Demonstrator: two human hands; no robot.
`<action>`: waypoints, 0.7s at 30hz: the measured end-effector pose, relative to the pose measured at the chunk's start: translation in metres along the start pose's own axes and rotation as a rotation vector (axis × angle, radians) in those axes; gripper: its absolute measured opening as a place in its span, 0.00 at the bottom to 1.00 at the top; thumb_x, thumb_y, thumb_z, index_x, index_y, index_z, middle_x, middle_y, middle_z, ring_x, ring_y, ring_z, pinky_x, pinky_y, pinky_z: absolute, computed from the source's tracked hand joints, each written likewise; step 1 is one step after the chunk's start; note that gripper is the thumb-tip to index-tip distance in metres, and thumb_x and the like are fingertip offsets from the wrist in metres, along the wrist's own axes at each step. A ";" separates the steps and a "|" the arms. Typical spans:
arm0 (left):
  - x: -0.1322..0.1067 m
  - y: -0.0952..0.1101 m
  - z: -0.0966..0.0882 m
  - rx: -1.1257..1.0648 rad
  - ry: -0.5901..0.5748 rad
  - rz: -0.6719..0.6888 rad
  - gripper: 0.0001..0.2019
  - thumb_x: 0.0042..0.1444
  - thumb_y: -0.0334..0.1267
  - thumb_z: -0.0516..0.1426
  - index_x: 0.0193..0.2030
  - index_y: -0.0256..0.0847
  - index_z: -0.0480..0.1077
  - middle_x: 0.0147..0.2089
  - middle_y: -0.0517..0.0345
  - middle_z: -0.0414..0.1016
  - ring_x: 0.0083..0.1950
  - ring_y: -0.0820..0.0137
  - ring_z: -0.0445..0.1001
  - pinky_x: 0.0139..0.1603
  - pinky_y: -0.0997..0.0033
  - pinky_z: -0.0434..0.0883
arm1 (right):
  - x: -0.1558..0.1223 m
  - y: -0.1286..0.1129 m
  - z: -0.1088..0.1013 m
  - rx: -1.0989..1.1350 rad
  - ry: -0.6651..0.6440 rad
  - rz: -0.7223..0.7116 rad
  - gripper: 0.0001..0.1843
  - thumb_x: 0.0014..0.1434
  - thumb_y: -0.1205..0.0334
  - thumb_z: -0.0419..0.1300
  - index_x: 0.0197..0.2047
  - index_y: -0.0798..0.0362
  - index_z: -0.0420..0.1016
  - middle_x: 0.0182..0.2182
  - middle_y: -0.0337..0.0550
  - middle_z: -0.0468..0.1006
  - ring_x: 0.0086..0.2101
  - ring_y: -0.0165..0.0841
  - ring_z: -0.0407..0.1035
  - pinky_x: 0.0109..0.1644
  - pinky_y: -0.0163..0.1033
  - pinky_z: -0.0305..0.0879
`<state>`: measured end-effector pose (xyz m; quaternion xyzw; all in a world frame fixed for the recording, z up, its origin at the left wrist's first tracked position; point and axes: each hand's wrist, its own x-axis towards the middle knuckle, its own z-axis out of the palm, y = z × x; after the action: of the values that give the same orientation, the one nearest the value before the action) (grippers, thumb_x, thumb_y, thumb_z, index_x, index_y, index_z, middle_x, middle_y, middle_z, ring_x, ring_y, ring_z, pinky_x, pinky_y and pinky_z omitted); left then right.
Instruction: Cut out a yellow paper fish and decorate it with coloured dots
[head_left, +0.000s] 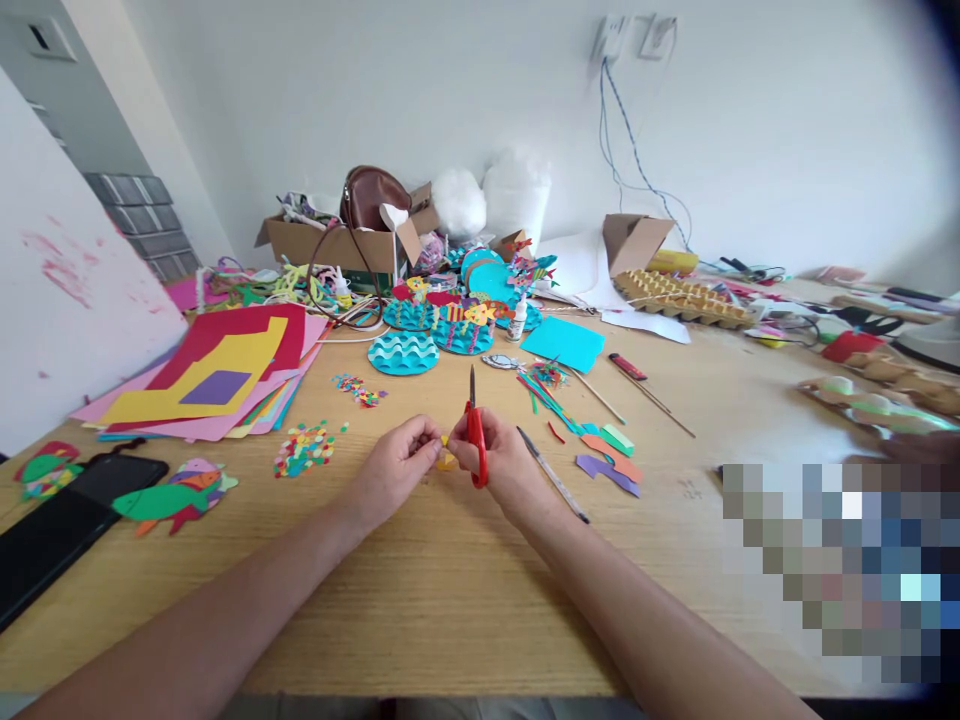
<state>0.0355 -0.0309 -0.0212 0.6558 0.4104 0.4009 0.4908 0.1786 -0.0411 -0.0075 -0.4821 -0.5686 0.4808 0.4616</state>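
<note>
Over the middle of the table, my two hands meet around a small piece of yellow paper (pixel 445 456). My left hand (pixel 401 460) is closed, its thumb and finger pinched at the paper's left side. My right hand (pixel 487 448) carries red-handled scissors (pixel 478 455), their blades pointing up and away, while its fingertips also pinch the yellow paper. Just right of that hand lies a pen (pixel 553 475). Purple and orange paper scraps (pixel 609 470) rest farther right. Small round paper dots (pixel 306 448) are heaped left of my left hand.
Stacked coloured sheets (pixel 217 370), green paper fish (pixel 169 497) and a black phone (pixel 82 500) lie left. Blue paper discs with fish (pixel 463 335), a glue bottle (pixel 517 318) and a cardboard box (pixel 330 245) stand behind. A red cutter (pixel 627 367) and egg trays (pixel 682 298) are right; another person's hand (pixel 911 450) shows there.
</note>
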 end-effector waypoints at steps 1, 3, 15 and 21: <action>0.000 0.002 -0.001 -0.013 0.002 -0.009 0.06 0.52 0.39 0.51 0.28 0.39 0.61 0.23 0.66 0.61 0.26 0.75 0.61 0.27 0.74 0.61 | 0.000 -0.002 -0.001 -0.016 -0.020 0.007 0.11 0.45 0.59 0.60 0.28 0.52 0.61 0.20 0.30 0.61 0.20 0.24 0.55 0.22 0.30 0.51; 0.001 0.005 -0.004 -0.040 0.004 -0.019 0.06 0.51 0.39 0.52 0.28 0.38 0.62 0.23 0.65 0.62 0.26 0.75 0.62 0.28 0.75 0.61 | -0.001 -0.006 -0.004 -0.089 -0.069 0.022 0.10 0.48 0.57 0.58 0.27 0.52 0.61 0.19 0.31 0.62 0.21 0.25 0.56 0.22 0.30 0.51; 0.004 0.010 -0.020 -0.409 0.117 -0.081 0.09 0.48 0.40 0.59 0.30 0.38 0.65 0.31 0.59 0.71 0.32 0.73 0.71 0.33 0.74 0.69 | 0.000 -0.007 -0.015 -0.513 -0.296 -0.056 0.18 0.57 0.50 0.51 0.22 0.53 0.60 0.18 0.33 0.62 0.21 0.25 0.55 0.22 0.31 0.47; 0.004 0.009 -0.021 -0.458 0.069 -0.092 0.09 0.49 0.39 0.59 0.31 0.37 0.65 0.31 0.59 0.73 0.32 0.74 0.72 0.33 0.75 0.70 | -0.001 -0.006 -0.015 -0.557 -0.312 -0.070 0.19 0.57 0.49 0.51 0.23 0.53 0.60 0.18 0.32 0.60 0.21 0.25 0.53 0.23 0.32 0.47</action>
<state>0.0184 -0.0224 -0.0078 0.4937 0.3549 0.4828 0.6302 0.1926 -0.0410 -0.0003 -0.4906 -0.7584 0.3586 0.2356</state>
